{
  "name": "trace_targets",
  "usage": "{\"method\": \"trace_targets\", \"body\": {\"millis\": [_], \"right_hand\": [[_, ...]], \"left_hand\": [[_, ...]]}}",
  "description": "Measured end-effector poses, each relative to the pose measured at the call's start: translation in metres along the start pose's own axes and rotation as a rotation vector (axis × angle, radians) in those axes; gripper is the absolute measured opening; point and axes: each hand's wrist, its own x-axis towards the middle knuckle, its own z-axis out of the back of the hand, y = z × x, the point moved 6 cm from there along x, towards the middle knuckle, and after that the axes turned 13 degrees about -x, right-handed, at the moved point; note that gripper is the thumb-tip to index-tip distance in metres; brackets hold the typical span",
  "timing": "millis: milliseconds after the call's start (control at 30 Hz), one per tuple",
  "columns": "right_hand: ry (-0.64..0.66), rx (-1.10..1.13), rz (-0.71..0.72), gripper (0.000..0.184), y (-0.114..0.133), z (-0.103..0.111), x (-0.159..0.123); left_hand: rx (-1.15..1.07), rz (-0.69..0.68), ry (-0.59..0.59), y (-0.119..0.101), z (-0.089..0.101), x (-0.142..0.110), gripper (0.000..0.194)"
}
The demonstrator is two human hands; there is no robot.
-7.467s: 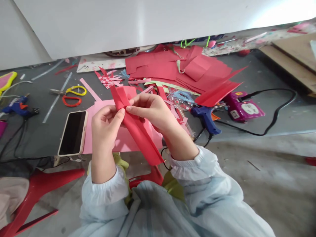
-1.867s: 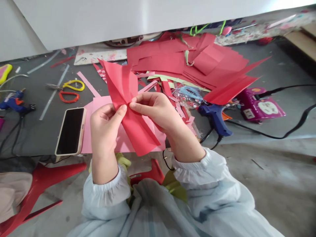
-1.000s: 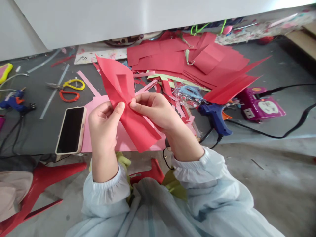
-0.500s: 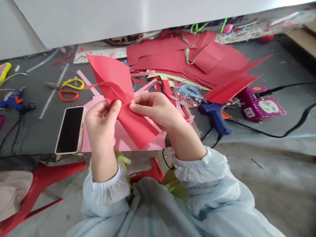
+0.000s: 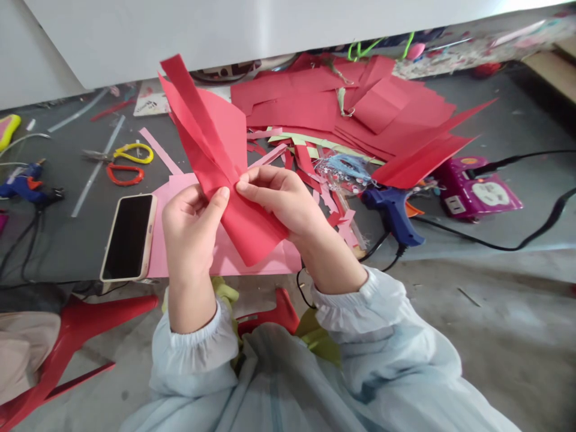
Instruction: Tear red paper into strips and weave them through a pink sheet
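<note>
A smooth white panel (image 5: 216, 30) spans the top, with a slanting seam at left and a soft vertical streak of reflected light. Below it stretches a long dark grey table (image 5: 508, 120). The floor (image 5: 517, 324) is dull grey. Part of a red chair (image 5: 101, 309) shows at lower left, another red seat (image 5: 279, 312) nearer the middle.

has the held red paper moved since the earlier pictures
Yes, upward: the held red paper now overlaps the white board in view; before, it stayed below.
</note>
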Motion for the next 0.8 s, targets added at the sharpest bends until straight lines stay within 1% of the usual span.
{"method": "trace_targets", "body": {"millis": [100,233,367,500,567,633,700,800], "right_hand": [[0.013,0.046,-0.012,0.045,-0.002,-0.002,0.001],[0.006,0.067,-0.014,0.046,-0.002,-0.003,0.001],[0.023,0.041,-0.007,0.04,0.001,0.0,0.001],[0.076,-0.029,0.013,0.034,0.005,0.005,0.001],[0.061,-0.046,0.013,0.034,0.004,0.007,0.001],[0.032,-0.046,0.008,0.034,0.003,0.009,0.002],[0.021,-0.04,0.008,0.034,0.001,0.009,0.003],[0.024,-0.008,0.017,0.035,0.002,0.006,0.003]], "left_hand": [[-0.015,-0.008,-0.002,0.0,0.0,0.0,0.002],[-0.005,0.022,-0.016,0.002,0.002,-0.001,0.005],[0.009,0.047,-0.028,0.002,0.002,-0.001,0.008],[0.001,0.022,-0.033,-0.001,0.003,-0.001,0.011],[0.006,0.029,-0.01,-0.001,0.002,-0.001,0.013],[0.016,0.084,0.021,0.002,0.001,-0.001,0.018],[0.026,0.127,0.027,0.004,0.0,-0.001,0.021],[0.019,0.12,0.016,0.004,-0.001,-0.001,0.018]]}}
